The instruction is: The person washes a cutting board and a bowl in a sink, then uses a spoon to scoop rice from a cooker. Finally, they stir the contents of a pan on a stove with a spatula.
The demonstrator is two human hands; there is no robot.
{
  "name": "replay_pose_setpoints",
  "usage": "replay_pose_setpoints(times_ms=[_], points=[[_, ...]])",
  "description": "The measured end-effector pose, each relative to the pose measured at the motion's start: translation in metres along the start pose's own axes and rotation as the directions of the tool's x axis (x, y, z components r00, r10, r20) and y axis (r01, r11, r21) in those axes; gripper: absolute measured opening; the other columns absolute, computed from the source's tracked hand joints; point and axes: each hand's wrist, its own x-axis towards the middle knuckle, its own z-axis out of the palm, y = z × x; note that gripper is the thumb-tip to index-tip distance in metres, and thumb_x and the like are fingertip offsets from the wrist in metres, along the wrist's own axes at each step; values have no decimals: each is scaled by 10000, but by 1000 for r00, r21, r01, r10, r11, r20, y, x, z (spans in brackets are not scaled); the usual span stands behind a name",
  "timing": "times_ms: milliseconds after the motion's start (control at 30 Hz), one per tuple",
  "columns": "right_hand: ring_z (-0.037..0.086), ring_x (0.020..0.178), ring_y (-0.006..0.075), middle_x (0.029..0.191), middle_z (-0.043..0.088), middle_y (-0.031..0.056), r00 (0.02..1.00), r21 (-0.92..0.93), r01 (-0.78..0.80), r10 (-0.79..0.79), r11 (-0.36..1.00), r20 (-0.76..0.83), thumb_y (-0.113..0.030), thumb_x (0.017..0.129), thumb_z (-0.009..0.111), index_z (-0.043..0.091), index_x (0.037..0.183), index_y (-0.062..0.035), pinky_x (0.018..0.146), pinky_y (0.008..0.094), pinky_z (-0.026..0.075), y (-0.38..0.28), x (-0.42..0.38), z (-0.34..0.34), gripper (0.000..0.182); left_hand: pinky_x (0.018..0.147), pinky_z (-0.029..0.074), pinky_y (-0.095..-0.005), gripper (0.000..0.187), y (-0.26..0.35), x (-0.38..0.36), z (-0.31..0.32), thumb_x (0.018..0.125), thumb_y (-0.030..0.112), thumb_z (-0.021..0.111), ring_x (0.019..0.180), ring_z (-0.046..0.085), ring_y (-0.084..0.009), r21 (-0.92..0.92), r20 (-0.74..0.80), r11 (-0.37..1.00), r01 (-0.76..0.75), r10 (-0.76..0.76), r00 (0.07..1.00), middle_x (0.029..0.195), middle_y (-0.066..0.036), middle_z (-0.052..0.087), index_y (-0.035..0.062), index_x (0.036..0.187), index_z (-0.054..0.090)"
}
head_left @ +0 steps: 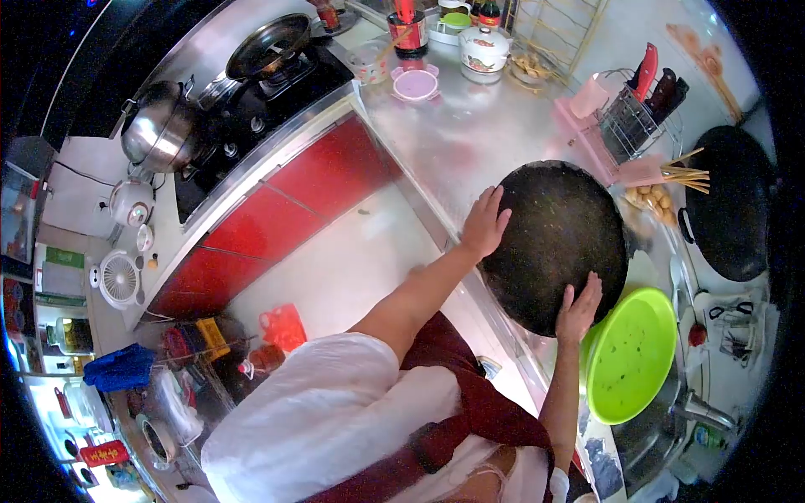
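A large round dark board or slab (553, 243) lies on the steel counter (470, 126) near its front edge. My left hand (486, 225) rests at its left rim, fingers spread. On the lower right part of the same round piece, my right hand (579, 308) lies with its fingers stretched out. Just beside my right hand, a bright green basin (633, 356) stands tilted at the sink, with small dark specks inside.
A knife rack (629, 121) and a hanging black pan (728, 201) are at the right. At the back stands a white pot (484, 52). The stove (260, 113) at the left bears a wok (270, 49) and a steel pot (159, 134).
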Motion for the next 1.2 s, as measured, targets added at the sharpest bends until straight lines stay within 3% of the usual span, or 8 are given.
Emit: replay_pose_setpoints(times_ms=[267, 767, 1200], points=[[293, 1318, 383, 1403, 337, 223, 999, -91, 31, -32, 995, -11, -273, 933, 499, 315, 1364, -1, 1098, 485, 233, 0, 0, 2, 541, 1018, 363, -414, 516, -3, 1, 1, 940, 311, 459, 1223, 407, -385, 20, 9, 1000, -17, 17, 1000, 1363, -220, 368, 40, 1363, 342], [303, 1320, 365, 1393, 372, 200, 998, -85, 58, -60, 995, -32, -307, 949, 458, 360, 1346, -1, 1099, 485, 229, 4, 0, 6, 510, 1017, 363, -402, 515, 2, 2, -3, 927, 277, 484, 1243, 393, -373, -2, 25, 1000, 21, -21, 999, 1359, -213, 378, 31, 1358, 347], [327, 1302, 367, 1366, 398, 197, 999, -40, 20, -22, 999, -39, -291, 931, 493, 408, 1301, -15, 1091, 495, 239, 1, -1, 2, 470, 1020, 354, -413, 528, -3, 1, 1, 941, 308, 460, 1235, 398, -373, 2, 23, 1000, -4, 4, 1000, 1364, -205, 372, 46, 1378, 321]])
